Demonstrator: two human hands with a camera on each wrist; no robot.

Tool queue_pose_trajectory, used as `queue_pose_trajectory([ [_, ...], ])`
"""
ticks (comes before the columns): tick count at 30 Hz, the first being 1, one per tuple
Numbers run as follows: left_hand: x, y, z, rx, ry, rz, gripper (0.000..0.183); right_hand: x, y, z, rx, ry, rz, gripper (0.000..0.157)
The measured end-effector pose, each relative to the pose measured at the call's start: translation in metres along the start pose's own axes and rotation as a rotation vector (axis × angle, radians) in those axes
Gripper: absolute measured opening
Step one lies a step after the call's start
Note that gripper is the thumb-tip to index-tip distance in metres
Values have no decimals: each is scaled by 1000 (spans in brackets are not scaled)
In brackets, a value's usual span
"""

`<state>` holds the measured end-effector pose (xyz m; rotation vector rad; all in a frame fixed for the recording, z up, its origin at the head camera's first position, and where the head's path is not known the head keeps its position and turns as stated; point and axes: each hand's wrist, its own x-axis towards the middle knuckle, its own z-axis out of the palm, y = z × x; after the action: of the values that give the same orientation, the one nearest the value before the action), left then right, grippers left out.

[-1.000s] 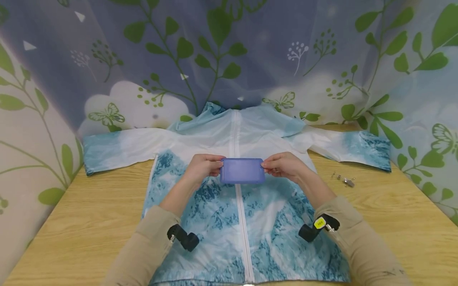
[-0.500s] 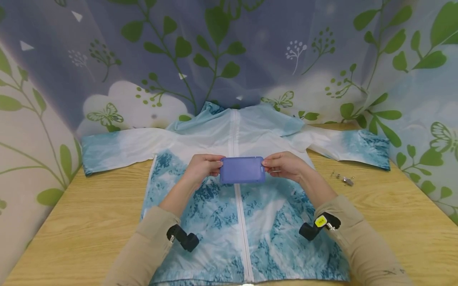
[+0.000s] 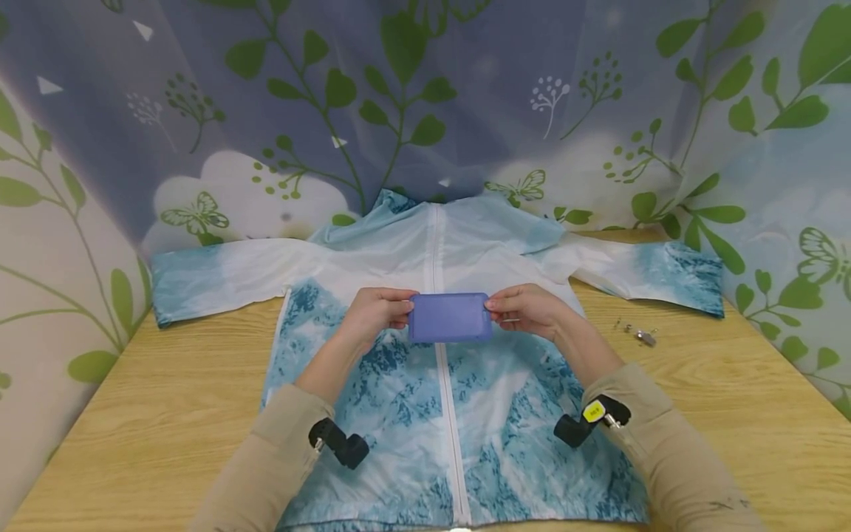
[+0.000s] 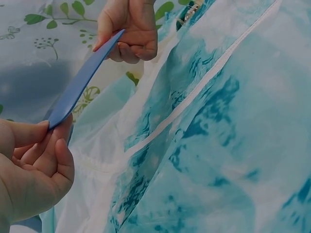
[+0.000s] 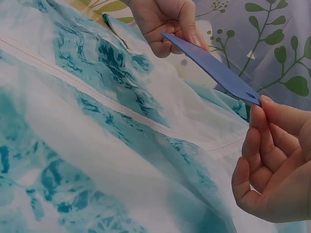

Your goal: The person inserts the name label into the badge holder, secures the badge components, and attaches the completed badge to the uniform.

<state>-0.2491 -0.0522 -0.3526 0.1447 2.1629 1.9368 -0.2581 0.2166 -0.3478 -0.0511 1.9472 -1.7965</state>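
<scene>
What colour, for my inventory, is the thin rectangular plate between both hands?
The plate is blue-violet; the head view shows it best.

Head camera: faces forward and down from the hem end of the jacket point(image 3: 392, 414); farthest. Left wrist camera point(image 3: 356, 451): close above the jacket, facing the right hand point(image 3: 532, 307). Right wrist camera point(image 3: 569, 431): close, facing the left hand point(image 3: 371, 314). Both wrist views share the blue panel point(image 4: 85, 78) above the jacket.

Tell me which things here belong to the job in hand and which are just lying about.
Job in hand: blue panel; left hand and right hand, pinching its ends.

Apparently just lying about: jacket, spread on the table; small metal items, on the table beside it.
</scene>
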Motion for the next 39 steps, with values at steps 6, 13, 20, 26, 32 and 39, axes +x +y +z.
queue_pose_trajectory([
  [6,1,-1,-1,-21,-26,4,31,0,1,-1,15,-10,-3,24],
  [13,0,0,-1,-11,-11,-14,30,-1,-1,2,-48,22,-2,16],
  [20,0,-1,0,29,30,-16,29,-1,-1,7,-69,22,-11,14],
  [26,2,-5,1,53,48,0,30,-1,1,6,-66,2,-27,17],
  [32,2,-8,2,67,32,14,32,-4,-1,5,-82,-7,-40,16],
  [39,2,-7,1,37,18,-6,34,-7,-4,3,-78,-2,-49,15],
])
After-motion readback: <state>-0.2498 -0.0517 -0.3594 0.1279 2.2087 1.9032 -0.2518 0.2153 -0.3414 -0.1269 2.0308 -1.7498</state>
